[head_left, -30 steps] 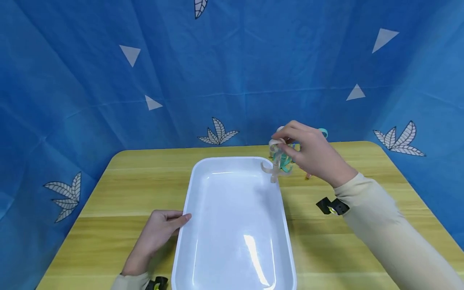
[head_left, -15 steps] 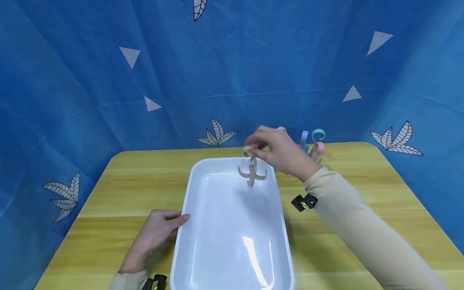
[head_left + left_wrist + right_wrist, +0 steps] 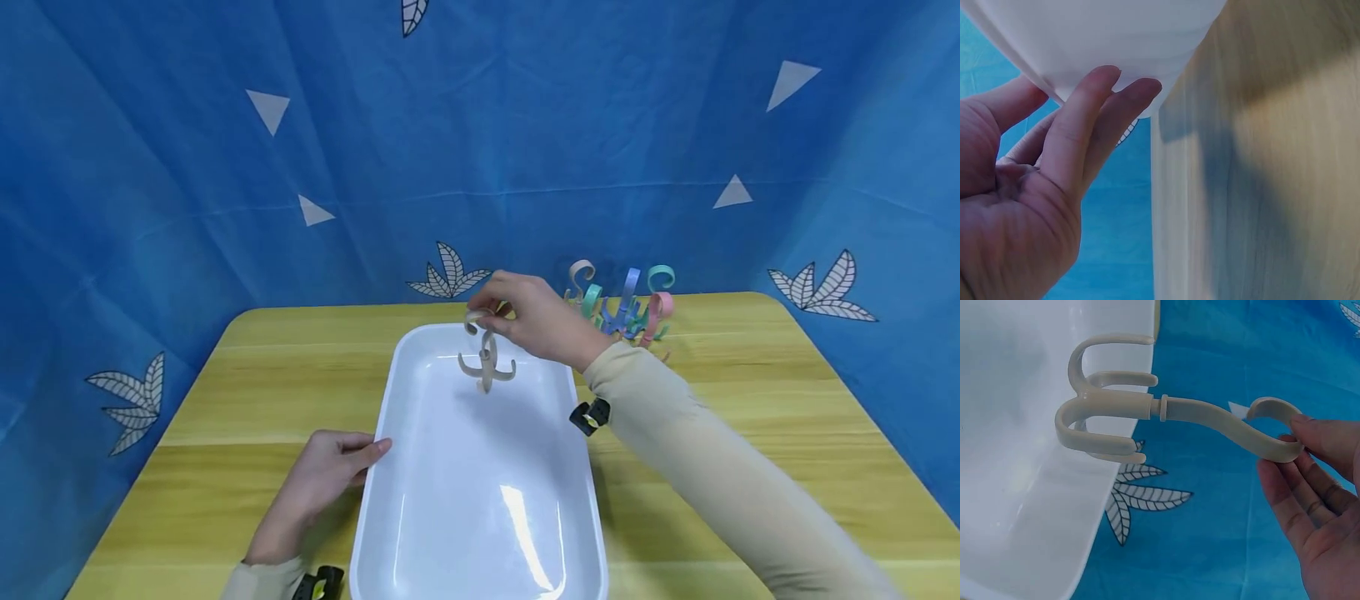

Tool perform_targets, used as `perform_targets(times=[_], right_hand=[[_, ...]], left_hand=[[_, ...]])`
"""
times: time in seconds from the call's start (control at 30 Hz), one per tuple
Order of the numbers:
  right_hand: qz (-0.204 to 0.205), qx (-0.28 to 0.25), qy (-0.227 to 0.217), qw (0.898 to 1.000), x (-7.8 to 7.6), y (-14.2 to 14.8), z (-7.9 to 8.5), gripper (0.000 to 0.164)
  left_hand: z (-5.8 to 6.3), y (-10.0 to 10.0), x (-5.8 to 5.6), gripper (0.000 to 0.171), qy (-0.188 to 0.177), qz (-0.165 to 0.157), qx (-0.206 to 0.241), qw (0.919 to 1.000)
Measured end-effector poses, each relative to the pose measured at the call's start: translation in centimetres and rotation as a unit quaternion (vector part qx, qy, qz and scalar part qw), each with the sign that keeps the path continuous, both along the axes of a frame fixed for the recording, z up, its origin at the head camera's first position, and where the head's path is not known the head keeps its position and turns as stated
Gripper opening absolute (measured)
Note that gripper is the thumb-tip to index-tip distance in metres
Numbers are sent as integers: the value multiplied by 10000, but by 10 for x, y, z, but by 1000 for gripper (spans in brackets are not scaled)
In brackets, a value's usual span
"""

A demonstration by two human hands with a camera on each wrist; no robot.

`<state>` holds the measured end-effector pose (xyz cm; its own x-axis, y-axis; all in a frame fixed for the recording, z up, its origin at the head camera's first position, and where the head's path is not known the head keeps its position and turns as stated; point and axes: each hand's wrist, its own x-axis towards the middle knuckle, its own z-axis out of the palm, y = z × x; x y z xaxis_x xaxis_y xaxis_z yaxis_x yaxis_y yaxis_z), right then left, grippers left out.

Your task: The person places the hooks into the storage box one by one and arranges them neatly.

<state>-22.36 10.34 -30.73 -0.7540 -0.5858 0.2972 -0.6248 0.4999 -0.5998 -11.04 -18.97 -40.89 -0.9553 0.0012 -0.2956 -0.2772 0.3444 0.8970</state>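
Observation:
My right hand pinches the curved top of a beige multi-prong hanging hook between thumb and fingers. Its several upturned prongs hang down over the far end of the white tray. In the right wrist view the whole hook shows, from the curl at my fingertips to the prongs. At the tray's left side, my left hand grips the rim, thumb on top and fingers underneath. The left wrist view shows those fingers against the tray's outer wall.
Several similar hooks stand bunched at the table's back right: a blue one, a pink one, green ones and a beige one. A blue patterned cloth rises behind the wooden table.
My right hand has carried the beige hook left from beside the bunch to over the tray's far end, bringing the other hooks into view. My left hand has stayed at the rim.

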Motion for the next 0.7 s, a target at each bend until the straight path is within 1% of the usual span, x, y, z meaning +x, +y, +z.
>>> perform_targets(times=[0.2, 0.3, 0.4, 0.7], right_hand=[[195, 73, 164, 9996, -3, -13, -7, 17], [312, 158, 185, 9992, -5, -20, -11, 15], [324, 220, 191, 9991, -7, -25, -13, 14], [217, 532, -195, 9982, -11, -38, -18, 15]], left_hand=[[2, -1, 0, 36, -7, 24, -12, 10000], [-1, -2, 3, 36, 20, 85, -9, 10000], [-1, -3, 3, 37, 29, 68, -39, 10000], [0, -4, 1, 32, 4, 82, 5, 10000]])
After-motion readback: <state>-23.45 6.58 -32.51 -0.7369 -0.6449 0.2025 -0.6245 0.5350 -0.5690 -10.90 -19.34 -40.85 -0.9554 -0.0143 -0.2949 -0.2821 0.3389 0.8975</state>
